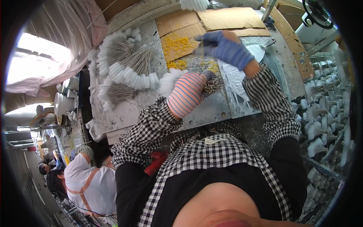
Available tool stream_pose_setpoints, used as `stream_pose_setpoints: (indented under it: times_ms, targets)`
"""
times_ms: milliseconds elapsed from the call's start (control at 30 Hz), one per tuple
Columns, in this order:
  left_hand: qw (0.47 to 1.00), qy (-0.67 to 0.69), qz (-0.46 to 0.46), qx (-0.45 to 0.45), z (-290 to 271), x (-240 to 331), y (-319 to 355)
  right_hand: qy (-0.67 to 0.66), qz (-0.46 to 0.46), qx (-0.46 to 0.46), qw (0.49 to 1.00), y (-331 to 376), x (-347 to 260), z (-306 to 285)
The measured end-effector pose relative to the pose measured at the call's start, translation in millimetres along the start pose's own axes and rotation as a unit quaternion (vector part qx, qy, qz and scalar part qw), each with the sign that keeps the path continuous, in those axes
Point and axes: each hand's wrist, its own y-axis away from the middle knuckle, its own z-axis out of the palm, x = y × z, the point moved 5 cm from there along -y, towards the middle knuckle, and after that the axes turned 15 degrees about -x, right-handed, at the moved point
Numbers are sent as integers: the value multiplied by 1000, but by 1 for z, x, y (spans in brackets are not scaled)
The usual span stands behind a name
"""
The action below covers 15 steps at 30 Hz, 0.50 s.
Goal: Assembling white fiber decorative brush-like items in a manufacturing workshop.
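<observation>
My left hand [186, 94], in a striped glove, is closed around a bundle of thin wire brushes. Their white bristle heads [169, 81] stick out on its left, and the looped wire ends [213, 85] show on its right. Above and to the right, my right hand [223, 48] in a blue glove hovers beside the yellow rubber bands [177, 44] spread on cardboard. Motion smears its fingertips; a faint yellowish streak hangs below them, and whether they grip a band is unclear. More yellow bands [177, 64] lie between the two hands.
Piles of white-bristled wire brushes [126, 62] cover the table's left side. A plastic-covered sheet [236, 77] lies beneath my right forearm. Racks of brushes [321, 121] stand to the right, with a fan [318, 14] at the upper right. Another person [90, 181] sits at the lower left.
</observation>
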Motion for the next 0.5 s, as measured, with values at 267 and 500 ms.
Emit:
stream_pose_setpoints:
  times_ms: [267, 500]
  targets:
    - [735, 637, 209, 101, -11, -22, 10, -409, -264, -106, 867, 9, -2, 22]
    - [898, -131, 291, 304, 16, -20, 14, 111, -402, 43, 908, 18, -41, 67]
